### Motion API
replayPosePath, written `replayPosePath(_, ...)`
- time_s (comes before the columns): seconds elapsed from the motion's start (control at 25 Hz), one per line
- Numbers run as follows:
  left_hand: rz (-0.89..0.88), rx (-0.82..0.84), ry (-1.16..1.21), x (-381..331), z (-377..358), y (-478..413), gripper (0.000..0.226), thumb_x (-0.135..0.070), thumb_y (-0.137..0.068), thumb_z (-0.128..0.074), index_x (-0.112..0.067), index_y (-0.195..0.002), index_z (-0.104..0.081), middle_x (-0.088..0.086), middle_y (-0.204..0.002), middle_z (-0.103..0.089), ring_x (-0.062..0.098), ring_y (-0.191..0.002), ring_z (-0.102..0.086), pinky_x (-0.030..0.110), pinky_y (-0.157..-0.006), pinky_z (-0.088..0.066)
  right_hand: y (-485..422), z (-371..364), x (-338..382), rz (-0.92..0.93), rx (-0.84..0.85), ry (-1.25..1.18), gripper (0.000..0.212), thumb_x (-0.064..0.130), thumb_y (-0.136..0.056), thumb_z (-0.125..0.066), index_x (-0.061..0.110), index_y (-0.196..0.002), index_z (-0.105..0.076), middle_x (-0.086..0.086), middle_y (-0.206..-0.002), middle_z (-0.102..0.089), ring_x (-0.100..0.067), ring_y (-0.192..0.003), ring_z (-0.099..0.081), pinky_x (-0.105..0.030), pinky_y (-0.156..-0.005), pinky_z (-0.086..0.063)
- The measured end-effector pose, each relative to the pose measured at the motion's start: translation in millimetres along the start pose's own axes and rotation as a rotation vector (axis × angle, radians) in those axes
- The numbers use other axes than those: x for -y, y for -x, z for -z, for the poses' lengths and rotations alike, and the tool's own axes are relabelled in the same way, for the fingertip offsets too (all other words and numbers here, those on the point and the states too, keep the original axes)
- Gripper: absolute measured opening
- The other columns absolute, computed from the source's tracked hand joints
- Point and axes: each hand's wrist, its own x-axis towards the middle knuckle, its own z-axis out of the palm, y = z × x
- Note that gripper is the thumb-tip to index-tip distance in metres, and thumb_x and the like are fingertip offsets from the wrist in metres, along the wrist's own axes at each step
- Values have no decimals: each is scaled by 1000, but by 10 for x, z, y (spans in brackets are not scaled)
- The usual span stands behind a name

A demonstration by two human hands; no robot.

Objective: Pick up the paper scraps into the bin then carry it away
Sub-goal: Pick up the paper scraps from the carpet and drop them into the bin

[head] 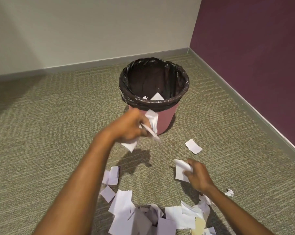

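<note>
**A:** Far left, first entry?
**B:** Beige wall (75, 31), above patterned carpet (41, 133).

**A:** Next?
**B:** Left hand (126, 128), raised on the near side of the bin. The fingers are curled round a crumpled bunch of white paper (152, 122). It is blurred, so the exact finger positions cannot be told.

**A:** Below it?
**B:** A heap of paper scraps (124, 202) on the near carpet, overlapping, mostly white and one cream.

**A:** The bin?
**B:** Pink bin (167, 116), upright at centre, towards the far corner. A black liner (126, 85) is folded over its rim. Two white scraps (157, 97) lie inside.

**A:** Right of it?
**B:** One flat scrap (193, 146) lying alone on the carpet, between the bin and the right hand.

**A:** The right hand?
**B:** Right hand (198, 175), low. The fingers are closed, pinching a folded white piece (180, 172). Whether the piece touches the carpet cannot be told.

**A:** Last?
**B:** A small crumpled ball (229, 192) just right of that wrist, then the purple wall (253, 48).
</note>
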Motion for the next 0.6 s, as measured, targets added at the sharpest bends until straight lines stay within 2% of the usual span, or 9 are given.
replayPosePath(0.12,-102,-239,-18,-395,736,-176,11,-8,-76,-77,-11,-87,-78,-1,-81,-75,4,-70,-65,21,-67,-50,74,275,395,62,2,-182,17,6,-84,-72,17,-91,-62,4,-81,-62,-13,-70,-60,-14,-49,-43)
replayPosePath(0.24,-156,-496,-51,-572,1043,-693,13,-11,-75,-78,-14,-87,-78,4,-81,-73,5,-70,-57,23,-67,-45,107,579,863,142,-18,-338,13,9,-83,-73,13,-92,-65,-4,-86,-67,-18,-75,-65,-25,-55,-48)
replayPosePath(0.32,-101,-511,-129,-526,1029,-1088,16,-10,-75,-77,-10,-90,-78,7,-88,-74,8,-76,-59,24,-70,-45,142,754,1089,209,-22,-375,13,9,-81,-74,13,-90,-67,-7,-87,-69,-22,-79,-66,-32,-61,-49)
replayPosePath(0.44,36,-447,-243,-313,813,-1526,20,-13,-76,-78,-3,-93,-76,13,-95,-74,20,-85,-65,33,-74,-49,175,964,1272,259,-8,-397,14,9,-81,-75,12,-92,-67,-8,-91,-69,-25,-84,-68,-36,-65,-53)
replayPosePath(0.52,83,-444,-270,-191,661,-1652,22,-16,-76,-78,-2,-94,-75,16,-96,-72,27,-92,-66,33,-73,-46,149,1080,1343,271,-13,-389,15,9,-81,-75,11,-94,-66,-8,-92,-69,-25,-85,-68,-39,-67,-55)
replayPosePath(0.6,125,-429,-243,-95,554,-1691,30,-25,-75,-81,-4,-93,-73,15,-96,-70,26,-91,-65,32,-72,-47,95,1178,1414,293,-34,-390,15,8,-81,-75,13,-92,-66,-8,-92,-70,-25,-85,-68,-42,-69,-57)
